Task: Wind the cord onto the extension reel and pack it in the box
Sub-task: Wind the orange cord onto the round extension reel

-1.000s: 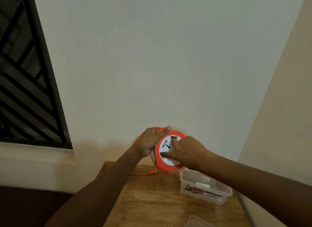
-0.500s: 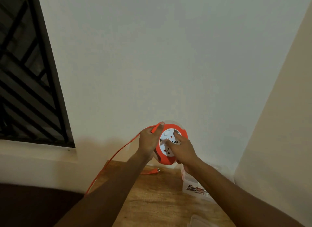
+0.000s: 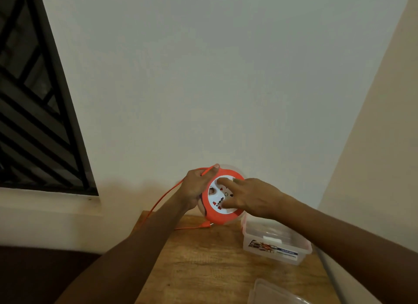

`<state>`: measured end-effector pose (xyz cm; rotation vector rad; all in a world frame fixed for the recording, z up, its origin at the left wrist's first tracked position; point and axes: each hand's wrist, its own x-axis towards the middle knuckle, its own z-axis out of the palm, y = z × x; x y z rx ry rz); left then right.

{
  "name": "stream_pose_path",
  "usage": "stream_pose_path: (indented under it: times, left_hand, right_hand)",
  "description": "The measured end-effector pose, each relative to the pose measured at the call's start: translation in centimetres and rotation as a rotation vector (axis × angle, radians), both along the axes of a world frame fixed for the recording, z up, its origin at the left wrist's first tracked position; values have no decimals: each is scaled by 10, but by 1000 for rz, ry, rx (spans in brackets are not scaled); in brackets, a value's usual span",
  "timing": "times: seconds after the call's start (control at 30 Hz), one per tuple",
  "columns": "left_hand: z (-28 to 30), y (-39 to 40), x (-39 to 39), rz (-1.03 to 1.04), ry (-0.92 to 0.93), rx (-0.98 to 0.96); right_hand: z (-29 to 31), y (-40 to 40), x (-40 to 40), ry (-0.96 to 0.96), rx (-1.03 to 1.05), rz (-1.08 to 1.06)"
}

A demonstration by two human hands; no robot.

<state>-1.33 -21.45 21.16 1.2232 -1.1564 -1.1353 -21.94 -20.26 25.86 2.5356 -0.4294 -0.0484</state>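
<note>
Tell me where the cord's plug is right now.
In the head view the plug lies on the wooden table, near its far edge, just below the reel and left of the clear box.

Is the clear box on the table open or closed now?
Open. The box has no lid on top, and a clear lid lies apart from it at the near edge of the table.

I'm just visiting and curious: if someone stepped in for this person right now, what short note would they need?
Left hand: grips the orange reel by its rim, cord passing under the thumb.
Right hand: fingers on the reel's white face.
Cord trails down off the table; its plug lies on the table.
Clear box sits open on the table, lid near the front edge.
Left: finish winding, pack the reel in the box.
</note>
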Motion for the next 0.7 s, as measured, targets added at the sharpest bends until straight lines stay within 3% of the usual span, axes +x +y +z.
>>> stream_pose_path:
  times: [0.13, 0.23, 0.5, 0.7]
  left_hand:
    - [1, 3, 0, -87, -27, 35]
    - [3, 3, 4, -110, -58, 32]
    - [9, 2, 11, -109, -229, -23]
    - [23, 0, 15, -67, -542, -119]
  right_hand:
    - [9, 6, 1, 277, -82, 102]
    - [12, 10, 5, 331, -89, 37]
    - [-15, 19, 26, 316, -154, -164]
    - [-13, 26, 37, 288, -214, -160]
